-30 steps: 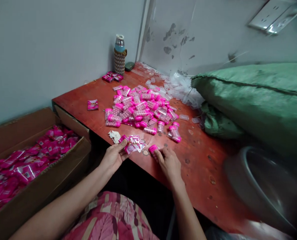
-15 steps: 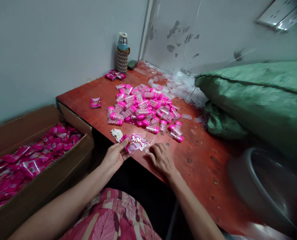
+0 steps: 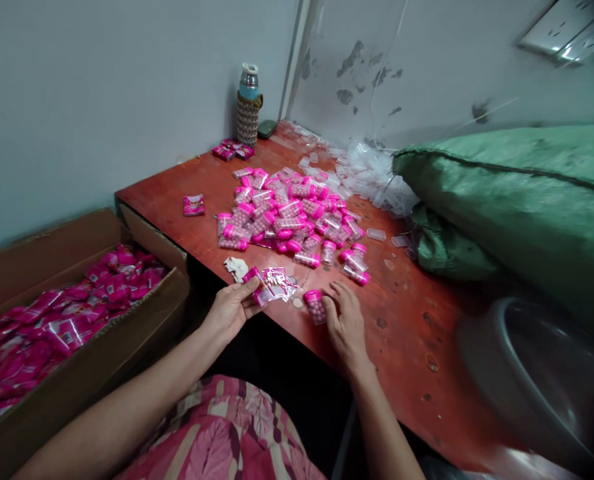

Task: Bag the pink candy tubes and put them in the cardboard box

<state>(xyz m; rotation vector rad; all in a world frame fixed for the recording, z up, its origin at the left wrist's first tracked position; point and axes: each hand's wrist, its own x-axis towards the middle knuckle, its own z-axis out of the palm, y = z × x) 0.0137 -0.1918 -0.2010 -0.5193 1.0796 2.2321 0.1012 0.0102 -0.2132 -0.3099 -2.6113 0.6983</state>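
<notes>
From the head cam, the bit that matters is the little pink-capped bottle (image 3: 315, 308) near the front edge of the red table (image 3: 401, 360), sitting between the two hands. It's just left of the right hand (image 3: 347, 319), which is clearly the closer one. Its long axis runs roughly across toward the front edge, cap at the far end, base slanting a touch to the right. Can't tell if it's standing or lying down tbh.

Right hand grip: fingers loosely curled and spread, thumb apart from them, with no bottle visible in the gap. Thumb is right at the bottle's side, but I honestly can't say if it's touching.

Left hand (image 3: 233, 310) is at the front edge too, pinching a pink packet (image 3: 263, 294) with the thumb pressed down on top. A shiny clear-and-pink wrapper (image 3: 280, 283) pokes out just past it toward the bottle; not sure if it's held as well or just underneath. There's a crumpled white scrap (image 3: 237, 269) just beyond that hand.

The big bottle pile (image 3: 291, 210) is farther in toward the back corner, and one loose packet (image 3: 193, 205) lies off by the left corner.
</notes>
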